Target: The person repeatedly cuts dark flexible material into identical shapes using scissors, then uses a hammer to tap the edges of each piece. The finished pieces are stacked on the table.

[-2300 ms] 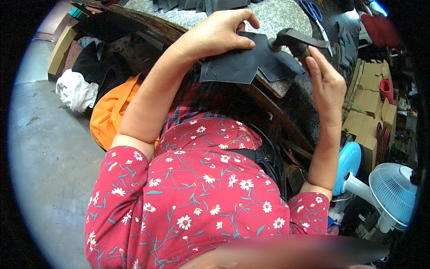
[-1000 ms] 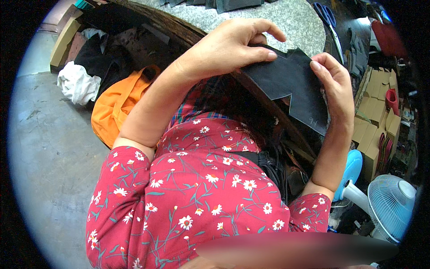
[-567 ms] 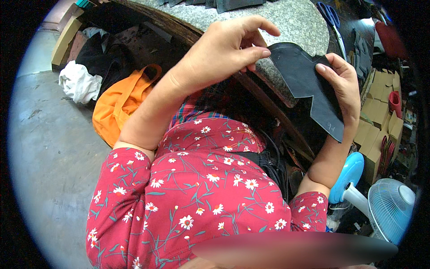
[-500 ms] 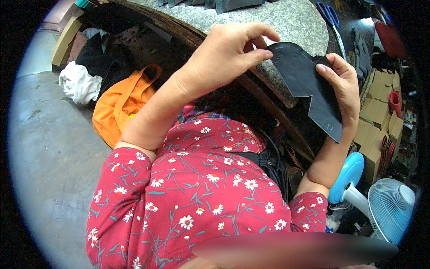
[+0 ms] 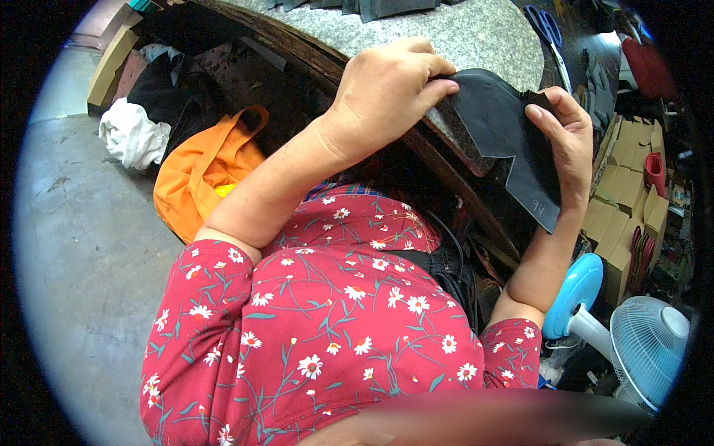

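Observation:
A flat, black, leather-like cut piece (image 5: 497,123) with notched edges and a small pale handwritten mark is held up over the near edge of the stone-topped bench. My left hand (image 5: 393,93) pinches its far left corner between thumb and bent fingers. On the right, my right hand (image 5: 564,134) grips the opposite edge, the thumb lying on the face and the fingers mostly behind it. The piece's lower tip hangs in front of my right forearm.
More dark cut pieces (image 5: 387,7) lie on the speckled grey stone slab (image 5: 476,37). Blue-handled scissors (image 5: 549,33) rest right of it. An orange bag (image 5: 195,175) and white cloth (image 5: 132,135) are at left; cardboard boxes (image 5: 621,193) and a blue-white fan (image 5: 651,346) stand right.
My left fingers have closed down onto the corner of the black piece, where the forefinger was lifted before. The piece has shifted slightly left, and my right hand keeps its hold.

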